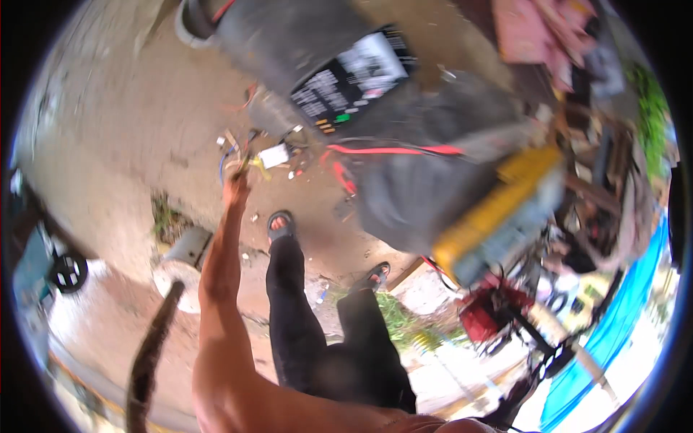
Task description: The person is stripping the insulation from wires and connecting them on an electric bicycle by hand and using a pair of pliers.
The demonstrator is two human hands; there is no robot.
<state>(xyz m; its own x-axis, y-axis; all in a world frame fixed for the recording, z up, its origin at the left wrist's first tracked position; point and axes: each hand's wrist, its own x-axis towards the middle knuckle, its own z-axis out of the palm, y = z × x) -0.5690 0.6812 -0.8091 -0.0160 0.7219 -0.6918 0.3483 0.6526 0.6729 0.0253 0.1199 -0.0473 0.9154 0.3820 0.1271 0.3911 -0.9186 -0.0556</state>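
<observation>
My left hand (pixel 236 190) is stretched out far ahead on a bare arm, down at the dirt ground. Its fingers look closed about a thin yellowish piece (pixel 244 166), though the picture is blurred there. Just beyond it lies a small heap of loose wires and small parts (pixel 271 155), with a white card-like piece among them. My legs in black trousers (pixel 296 317) and sandals (pixel 280 224) stand to the right of the arm. My right hand is out of the picture.
A big dark grey machine (pixel 426 180) with a black label panel (pixel 354 76), red cables (pixel 393 150) and a yellow part (pixel 498 206) fills the upper right. A pale cylinder (pixel 184 254) lies at left, with a small wheel (pixel 68 273) further left. A blue sheet (pixel 624 314) hangs at right.
</observation>
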